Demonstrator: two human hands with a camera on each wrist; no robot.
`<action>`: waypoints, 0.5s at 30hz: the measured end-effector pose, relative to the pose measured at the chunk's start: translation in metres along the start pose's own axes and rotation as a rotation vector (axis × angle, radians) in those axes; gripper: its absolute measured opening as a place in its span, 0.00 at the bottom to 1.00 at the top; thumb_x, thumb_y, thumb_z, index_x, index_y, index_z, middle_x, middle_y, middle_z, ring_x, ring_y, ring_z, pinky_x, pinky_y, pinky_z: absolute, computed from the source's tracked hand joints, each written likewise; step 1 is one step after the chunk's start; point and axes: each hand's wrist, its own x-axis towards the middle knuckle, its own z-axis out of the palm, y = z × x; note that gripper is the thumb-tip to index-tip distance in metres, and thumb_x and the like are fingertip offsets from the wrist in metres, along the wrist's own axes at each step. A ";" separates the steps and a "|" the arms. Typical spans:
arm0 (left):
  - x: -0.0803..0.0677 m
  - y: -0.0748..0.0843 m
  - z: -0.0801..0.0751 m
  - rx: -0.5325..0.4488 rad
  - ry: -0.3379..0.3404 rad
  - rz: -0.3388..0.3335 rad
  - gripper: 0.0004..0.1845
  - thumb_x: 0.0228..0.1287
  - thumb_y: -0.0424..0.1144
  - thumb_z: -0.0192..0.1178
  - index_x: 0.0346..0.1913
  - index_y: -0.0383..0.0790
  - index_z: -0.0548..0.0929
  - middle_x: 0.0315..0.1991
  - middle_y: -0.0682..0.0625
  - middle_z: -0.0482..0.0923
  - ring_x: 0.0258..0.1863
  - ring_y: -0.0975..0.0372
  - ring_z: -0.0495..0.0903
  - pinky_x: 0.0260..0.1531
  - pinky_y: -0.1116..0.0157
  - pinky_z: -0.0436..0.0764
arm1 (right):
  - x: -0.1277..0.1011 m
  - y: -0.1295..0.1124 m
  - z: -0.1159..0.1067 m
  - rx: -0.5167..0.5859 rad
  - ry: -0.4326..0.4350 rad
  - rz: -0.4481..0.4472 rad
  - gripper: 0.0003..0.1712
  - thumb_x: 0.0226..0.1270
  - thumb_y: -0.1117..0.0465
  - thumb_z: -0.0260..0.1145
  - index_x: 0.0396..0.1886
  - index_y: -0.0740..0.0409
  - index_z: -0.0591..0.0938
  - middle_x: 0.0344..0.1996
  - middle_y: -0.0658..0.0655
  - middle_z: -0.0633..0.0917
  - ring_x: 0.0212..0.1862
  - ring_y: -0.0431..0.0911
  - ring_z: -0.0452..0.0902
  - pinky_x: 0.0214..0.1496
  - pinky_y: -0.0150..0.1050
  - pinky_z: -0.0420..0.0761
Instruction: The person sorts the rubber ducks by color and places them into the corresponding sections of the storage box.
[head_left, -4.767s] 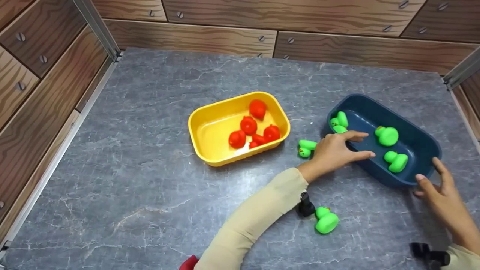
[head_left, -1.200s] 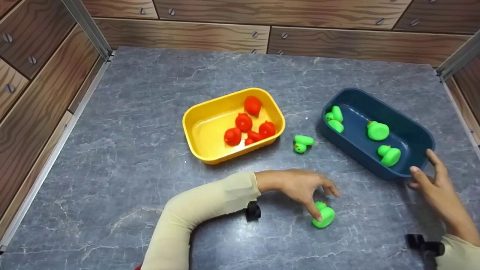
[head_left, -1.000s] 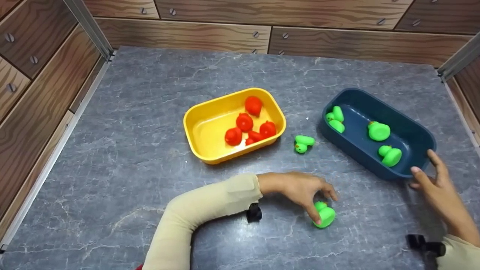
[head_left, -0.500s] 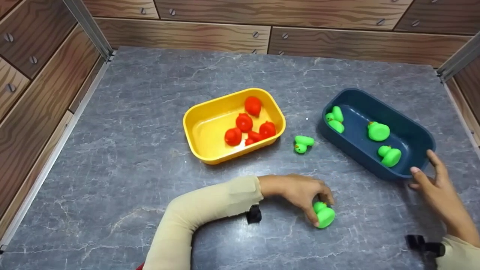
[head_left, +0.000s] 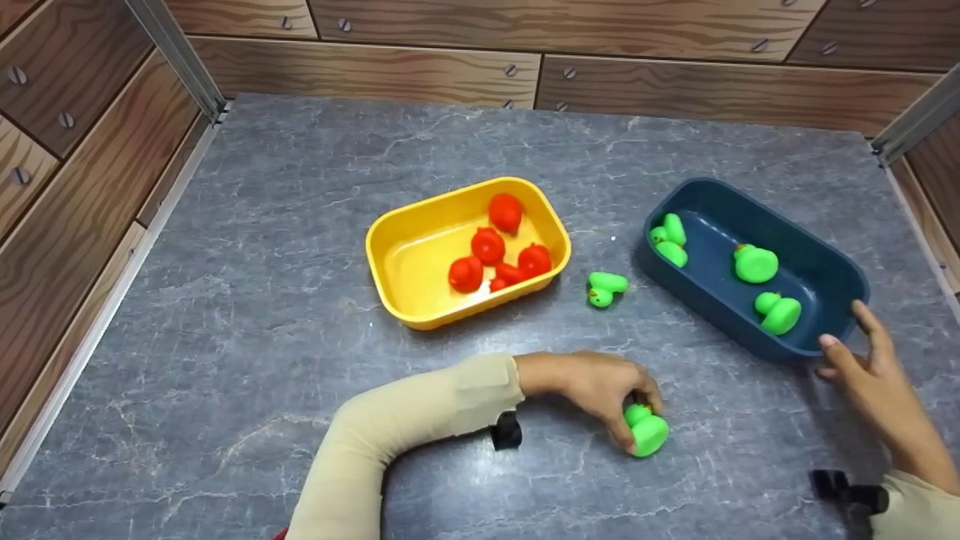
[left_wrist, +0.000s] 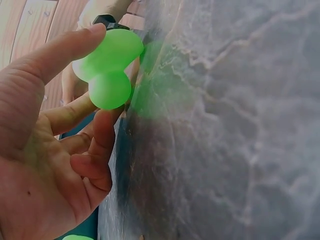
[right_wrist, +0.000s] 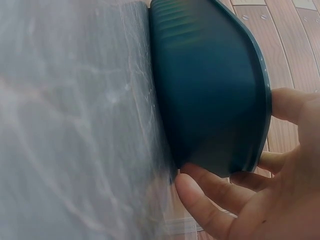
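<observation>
Left hand (head_left: 600, 386): lower centre of head view; thumb and fingers pinch the green duck (head_left: 643, 430) at head and body. Left wrist view confirms thumb on top, fingertips (left_wrist: 102, 131) under.
Duck position: on or just off the grey table (head_left: 285, 247), lower centre; contact w/ surface cannot be told.
Right hand (head_left: 874, 375): right edge; fingers spread, touching the near end of the blue tray (head_left: 836, 262). Steadying contact, not a closed grip.
Handling, est.: duck looks like hollow soft plastic, so light, squashy, smooth. Low breakage risk; may squirt out if squeezed hard.
Hold point: narrow neck betw. head and body, or across body sides. Light pressure adequate.
Other ducks: three in blue tray; one loose duck (head_left: 604, 287) centre frame, left of tray.
</observation>
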 end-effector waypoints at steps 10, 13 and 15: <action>-0.002 -0.001 0.004 -0.151 0.062 0.049 0.29 0.52 0.46 0.73 0.58 0.47 0.79 0.51 0.59 0.78 0.46 0.77 0.71 0.46 0.85 0.67 | 0.000 -0.001 -0.001 -0.005 -0.004 0.007 0.42 0.77 0.54 0.48 0.78 0.50 0.35 0.76 0.63 0.30 0.33 0.19 0.71 0.36 0.14 0.71; -0.002 -0.001 0.002 -0.216 0.092 0.060 0.29 0.53 0.45 0.73 0.59 0.46 0.79 0.51 0.59 0.78 0.46 0.77 0.71 0.48 0.84 0.67 | 0.000 -0.002 0.000 -0.010 -0.008 0.009 0.42 0.77 0.54 0.48 0.78 0.51 0.35 0.76 0.63 0.30 0.33 0.19 0.71 0.36 0.14 0.71; -0.002 0.000 0.001 -0.259 0.109 0.061 0.29 0.53 0.45 0.73 0.59 0.47 0.79 0.51 0.60 0.79 0.46 0.77 0.71 0.48 0.83 0.68 | 0.000 -0.003 0.000 -0.010 -0.008 0.011 0.42 0.77 0.54 0.48 0.78 0.51 0.35 0.76 0.63 0.30 0.33 0.19 0.71 0.36 0.15 0.71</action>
